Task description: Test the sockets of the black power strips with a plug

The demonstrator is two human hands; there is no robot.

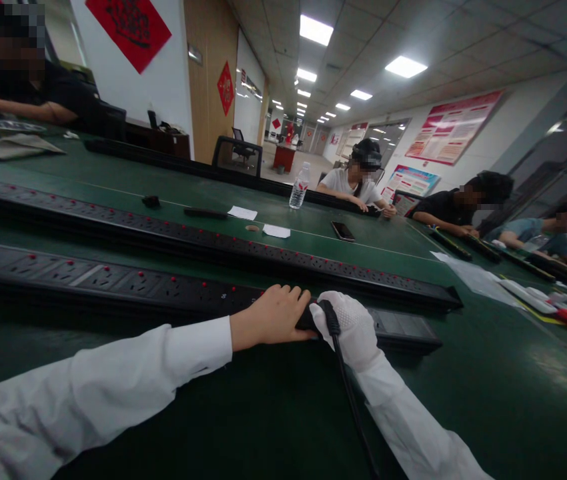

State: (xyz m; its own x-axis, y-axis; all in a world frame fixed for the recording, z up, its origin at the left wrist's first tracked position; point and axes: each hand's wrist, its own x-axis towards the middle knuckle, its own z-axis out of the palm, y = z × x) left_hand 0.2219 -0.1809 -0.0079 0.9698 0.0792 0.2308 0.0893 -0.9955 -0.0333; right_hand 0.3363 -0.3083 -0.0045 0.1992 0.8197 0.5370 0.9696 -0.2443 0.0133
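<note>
Across the tabletop (213, 413), the near strip (188, 288) lies lengthwise left to right, passing beneath my hands. My bare left hand (276, 317) clasps it from above. My gloved right hand (351, 327), just beside and nearer the strip's right end, has its grip closed around the cable (351, 393), which slants back toward me, crosswise to the strip.

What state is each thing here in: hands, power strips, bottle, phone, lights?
Left hand: bare, laid over the near power strip
Right hand: gloved, closed around a black cord
Near power strip: sockets up, partly covered
Second power strip: sockets up
Bottle: upright
Phone: lying flat, screen dark
Ceiling lights: lit
</note>
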